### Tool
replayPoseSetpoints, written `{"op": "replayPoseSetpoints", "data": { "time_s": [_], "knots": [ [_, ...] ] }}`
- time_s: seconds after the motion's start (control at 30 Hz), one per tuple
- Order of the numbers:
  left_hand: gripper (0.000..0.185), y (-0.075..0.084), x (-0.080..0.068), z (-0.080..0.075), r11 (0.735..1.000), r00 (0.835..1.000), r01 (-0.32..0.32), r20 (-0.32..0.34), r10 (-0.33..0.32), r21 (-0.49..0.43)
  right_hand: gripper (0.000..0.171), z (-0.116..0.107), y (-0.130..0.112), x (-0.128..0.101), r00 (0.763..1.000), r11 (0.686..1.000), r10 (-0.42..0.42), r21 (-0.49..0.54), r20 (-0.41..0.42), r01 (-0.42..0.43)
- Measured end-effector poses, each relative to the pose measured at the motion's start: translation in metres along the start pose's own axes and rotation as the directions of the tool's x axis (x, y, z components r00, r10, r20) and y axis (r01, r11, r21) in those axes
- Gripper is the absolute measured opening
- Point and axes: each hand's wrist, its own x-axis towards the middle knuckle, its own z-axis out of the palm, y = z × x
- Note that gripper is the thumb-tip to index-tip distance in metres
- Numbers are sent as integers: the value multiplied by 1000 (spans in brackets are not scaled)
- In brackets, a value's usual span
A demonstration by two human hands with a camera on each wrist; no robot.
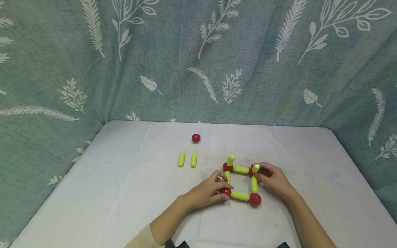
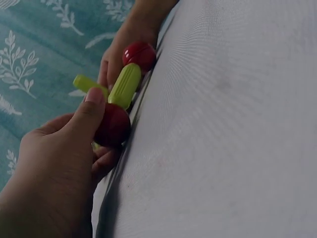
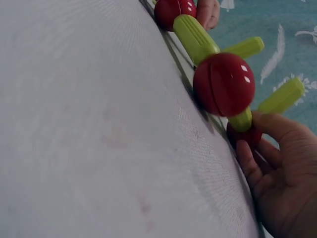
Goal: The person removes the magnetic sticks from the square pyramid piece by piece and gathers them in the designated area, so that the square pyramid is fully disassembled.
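A flat square of green sticks and red balls lies on the white table. Two more green sticks stand upright on its far corners. My left hand pinches the near-left red ball; in the left wrist view the thumb lies over that ball. My right hand grips the far-right corner, fingers curled round its red ball at the foot of the upright stick. The near-right ball is untouched.
A loose red ball sits toward the back of the table. Two loose green sticks lie side by side left of the square. A leaf-patterned teal cloth walls in the table on three sides.
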Motion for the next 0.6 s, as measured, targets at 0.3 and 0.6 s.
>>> {"op": "replayPoseSetpoints", "data": {
  "time_s": [0.3,0.6],
  "knots": [
    [16,-9,0,3,971,934,-173,-341,108,-164,37,10,-1,1,1000,1000,14,-24,-24,-14],
    [43,6,6,-11,956,886,-28,-451,-112,-293,37,22,-4,1,999,998,31,-45,-9,-32]
  ]
}}
